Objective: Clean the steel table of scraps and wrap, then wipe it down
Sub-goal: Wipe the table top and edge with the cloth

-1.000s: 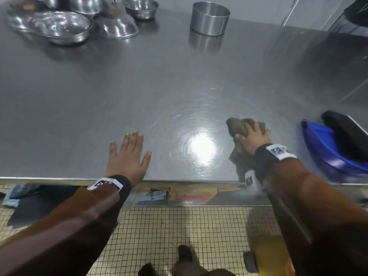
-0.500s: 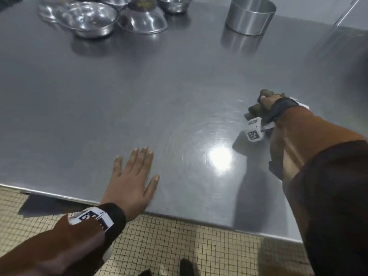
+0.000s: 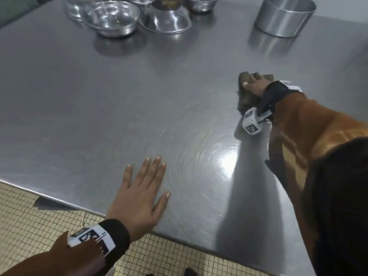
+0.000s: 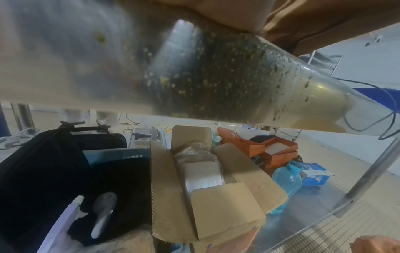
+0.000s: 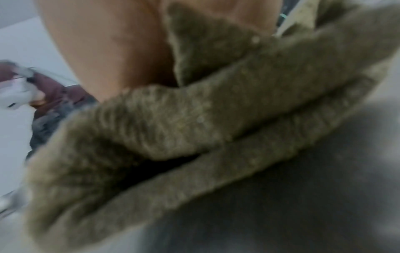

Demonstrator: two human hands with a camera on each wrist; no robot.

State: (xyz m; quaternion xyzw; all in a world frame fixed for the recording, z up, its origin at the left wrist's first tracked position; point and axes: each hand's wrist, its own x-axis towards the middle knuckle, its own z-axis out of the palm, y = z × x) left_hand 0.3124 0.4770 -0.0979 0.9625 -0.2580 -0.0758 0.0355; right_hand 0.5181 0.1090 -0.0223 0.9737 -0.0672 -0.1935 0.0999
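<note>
Since it slid outward, cloth (image 3: 247,76) farther

The left hand (image 3: 137,198) lies flat on the steel table (image 3: 119,92), at its near edge, about 7 o'clock. The right hand (image 3: 253,84) rests on a cloth (image 3: 246,76) at 2 o'clock, well apart from it. Bowls (image 3: 112,16) sit together far back at 11 o'clock. A round tin (image 3: 284,15) stands at 1 o'clock, behind the cloth.
</note>
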